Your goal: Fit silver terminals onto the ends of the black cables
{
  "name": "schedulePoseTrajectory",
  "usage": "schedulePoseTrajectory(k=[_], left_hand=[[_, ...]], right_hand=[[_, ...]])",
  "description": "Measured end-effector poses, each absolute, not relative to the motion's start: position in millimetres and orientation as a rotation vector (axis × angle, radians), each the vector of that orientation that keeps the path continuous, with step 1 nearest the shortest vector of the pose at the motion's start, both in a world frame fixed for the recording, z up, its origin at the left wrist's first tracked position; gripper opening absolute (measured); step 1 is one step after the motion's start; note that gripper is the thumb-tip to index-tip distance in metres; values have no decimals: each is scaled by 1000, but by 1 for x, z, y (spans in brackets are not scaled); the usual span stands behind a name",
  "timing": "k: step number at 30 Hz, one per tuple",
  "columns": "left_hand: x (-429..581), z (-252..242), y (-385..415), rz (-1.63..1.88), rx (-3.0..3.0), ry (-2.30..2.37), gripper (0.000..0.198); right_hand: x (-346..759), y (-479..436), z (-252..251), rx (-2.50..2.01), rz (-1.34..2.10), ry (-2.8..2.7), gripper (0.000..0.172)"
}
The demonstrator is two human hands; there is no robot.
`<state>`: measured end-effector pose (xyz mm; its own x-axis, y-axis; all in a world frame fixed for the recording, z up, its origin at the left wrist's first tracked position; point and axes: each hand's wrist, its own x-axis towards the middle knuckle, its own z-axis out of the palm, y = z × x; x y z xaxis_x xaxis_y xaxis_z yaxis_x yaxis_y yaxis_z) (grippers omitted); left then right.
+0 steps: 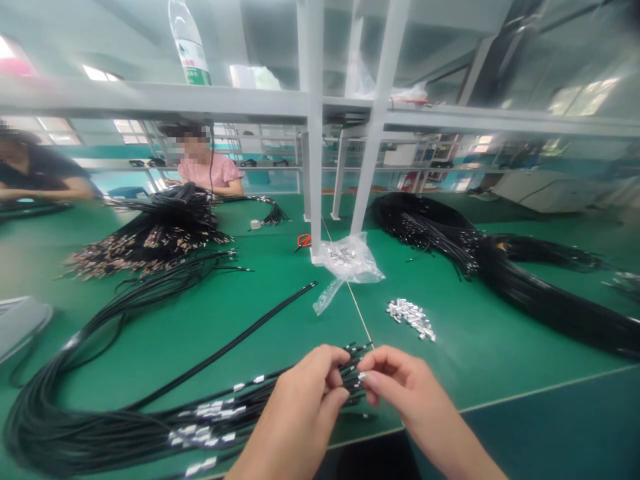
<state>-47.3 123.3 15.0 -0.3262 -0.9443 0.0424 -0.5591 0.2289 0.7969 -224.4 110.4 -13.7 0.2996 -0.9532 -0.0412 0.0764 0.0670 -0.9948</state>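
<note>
My left hand [313,393] is closed around the end of a black cable, near the front edge of the green table. Close beside it, my right hand [400,380] pinches a small silvery metal sleeve [362,377] at the cable tips. Under and left of my hands lies a bundle of black cables [100,427], many with silvery sleeves [215,408] on them. The bundle curves round at the far left. A loose pile of the same small sleeves [410,319] sits beyond my right hand. My fingers partly hide the cable ends.
A clear plastic bag [347,263] of metal pieces lies by a white post [315,167], with orange-handled scissors [303,241] beside it. Large black cable coils [540,293] lie right; another cable heap [160,227] is back left. Two people sit across the table [270,300]. A bottle [190,47] stands overhead.
</note>
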Motion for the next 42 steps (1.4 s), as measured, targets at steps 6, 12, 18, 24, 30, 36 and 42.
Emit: schedulePoseTrajectory(k=[6, 12, 18, 24, 30, 36, 42], left_hand=[[-43, 17, 120, -1272, 1318, -1821, 18], [-47, 14, 124, -1093, 1293, -1890, 19], [-52, 13, 128, -1106, 1269, -1760, 8], [-51, 20, 127, -817, 1393, -1933, 4], [-13, 25, 131, -529, 1784, -2249, 9], [-30, 8, 119, -687, 1420, -2201, 24], [-35, 16, 117, -816, 1483, -2037, 32]], right_hand=[[-227, 112, -7, -1308, -902, 994, 15], [-214, 116, -9, -1268, -898, 922, 13], [-215, 121, -15, -1176, -990, 911, 16], [-223, 119, -17, -1415, -1047, 1141, 19], [-211, 121, -5, -1482, -1115, 1159, 13], [-212, 120, 7, -1562, -1093, 1045, 9], [-295, 66, -34, -1793, -1129, 1649, 21]])
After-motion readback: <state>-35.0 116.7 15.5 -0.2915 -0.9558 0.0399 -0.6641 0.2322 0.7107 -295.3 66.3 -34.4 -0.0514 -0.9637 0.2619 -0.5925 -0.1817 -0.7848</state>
